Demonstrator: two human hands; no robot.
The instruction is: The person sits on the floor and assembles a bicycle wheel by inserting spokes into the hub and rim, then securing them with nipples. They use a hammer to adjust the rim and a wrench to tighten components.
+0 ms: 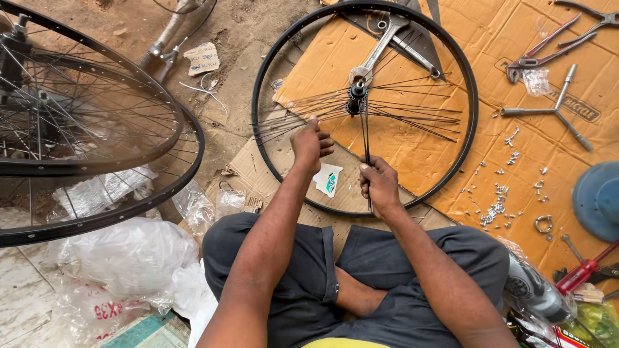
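Rim (469, 138): lies flat on cardboard (451, 38) before your knees, hub (356, 96) at centre.
Left hand (311, 143): closed on spokes (284, 119); keep them fanned.
Right hand (380, 183): pinches one spoke (366, 135); guide it straight.

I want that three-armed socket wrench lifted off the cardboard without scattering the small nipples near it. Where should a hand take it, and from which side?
Take the three-armed wrench at its hub, where the arms meet, coming straight down from above. It lies flat on the cardboard, so no arm offers clearance underneath, and a grip at the hub should balance it. The spoke nipples lie nearer the person, so approach from the far side.
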